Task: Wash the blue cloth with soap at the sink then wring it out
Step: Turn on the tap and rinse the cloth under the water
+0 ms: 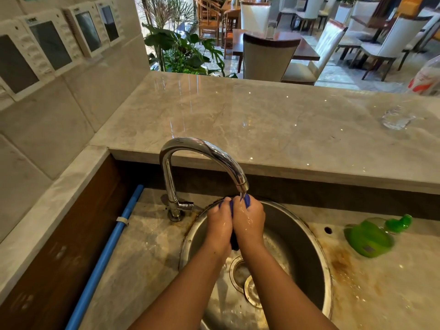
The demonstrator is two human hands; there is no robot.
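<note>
We see a tap (202, 151) of bright chromed metal, mirror-glossy. The sink (309, 248) is duller steel, wet, with a brushed sheen. The upper counter (238, 110) is polished, veined stone. The ledge (357, 294) round the sink is the same stone, wet and rust-stained. The pipe (106, 253) is smooth matt blue plastic, the bottle (369, 239) shiny green plastic. The cloth (247, 201) is soaked blue fabric.
</note>
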